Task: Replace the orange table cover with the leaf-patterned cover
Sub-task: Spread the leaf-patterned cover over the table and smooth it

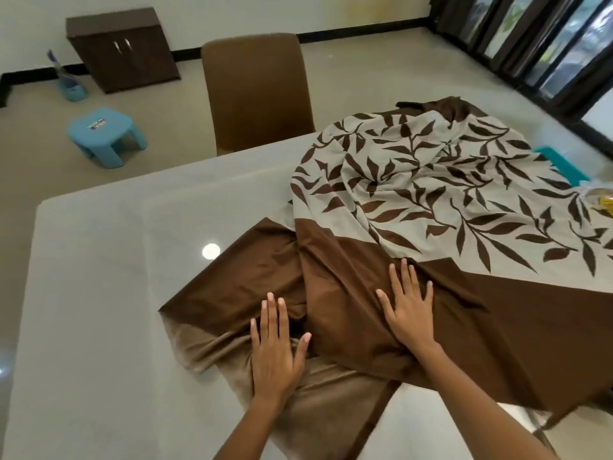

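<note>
The leaf-patterned cover (431, 194), beige with brown leaves and a wide brown border, lies rumpled and partly unfolded over the right half of the glossy pale table (109, 247). My left hand (275, 346) lies flat, fingers straight, on a folded-over part of the brown border near the table's front. My right hand (408, 307) presses flat with spread fingers on the brown border just to the right. No orange cover is in view.
A brown chair (255, 91) stands at the table's far side. Under the cover's right edge a teal tray (564, 164) and a yellowish object (600, 197) show. On the floor stand a blue stool (102, 134), a dark cabinet (122, 48) and a blue dustpan (71, 89). Glass doors (547, 41) are at far right.
</note>
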Motion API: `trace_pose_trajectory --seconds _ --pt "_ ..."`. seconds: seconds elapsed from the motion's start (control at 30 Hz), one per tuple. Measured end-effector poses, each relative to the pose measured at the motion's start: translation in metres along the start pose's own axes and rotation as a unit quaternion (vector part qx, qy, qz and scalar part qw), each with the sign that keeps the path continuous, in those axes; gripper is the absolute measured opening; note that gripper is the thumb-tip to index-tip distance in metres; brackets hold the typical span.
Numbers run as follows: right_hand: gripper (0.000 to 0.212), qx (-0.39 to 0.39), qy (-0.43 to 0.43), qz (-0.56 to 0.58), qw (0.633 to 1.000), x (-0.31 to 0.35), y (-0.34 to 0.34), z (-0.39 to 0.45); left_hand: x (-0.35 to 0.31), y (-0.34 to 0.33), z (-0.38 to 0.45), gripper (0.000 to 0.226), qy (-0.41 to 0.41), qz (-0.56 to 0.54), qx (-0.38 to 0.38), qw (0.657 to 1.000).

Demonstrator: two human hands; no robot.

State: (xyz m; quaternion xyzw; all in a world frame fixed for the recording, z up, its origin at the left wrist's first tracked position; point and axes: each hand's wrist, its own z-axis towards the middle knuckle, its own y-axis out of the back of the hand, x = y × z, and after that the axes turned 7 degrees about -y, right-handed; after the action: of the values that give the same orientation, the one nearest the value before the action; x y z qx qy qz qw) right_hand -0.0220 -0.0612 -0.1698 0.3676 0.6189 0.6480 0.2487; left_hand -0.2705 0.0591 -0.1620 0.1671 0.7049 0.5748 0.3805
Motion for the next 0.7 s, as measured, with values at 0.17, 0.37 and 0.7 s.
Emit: trace_pose_trajectory --seconds 0.17,0.37,0.7 --pt "0.068 0.024 0.006 -0.030 0.999 -0.037 0.010 0.003 0.034 0.013 0.019 0.074 -0.025 0.026 -0.030 0.999" --pt "0.069 0.032 -0.023 -0.053 0.998 -0.096 0.023 -0.005 0.120 0.039 0.033 0.080 -0.028 0.045 -0.045 0.998" --pt "0.062 -0.102 0.025 0.068 0.992 0.022 0.046 0.051 0.085 0.087 0.111 0.069 -0.043 0.069 -0.099 0.992"
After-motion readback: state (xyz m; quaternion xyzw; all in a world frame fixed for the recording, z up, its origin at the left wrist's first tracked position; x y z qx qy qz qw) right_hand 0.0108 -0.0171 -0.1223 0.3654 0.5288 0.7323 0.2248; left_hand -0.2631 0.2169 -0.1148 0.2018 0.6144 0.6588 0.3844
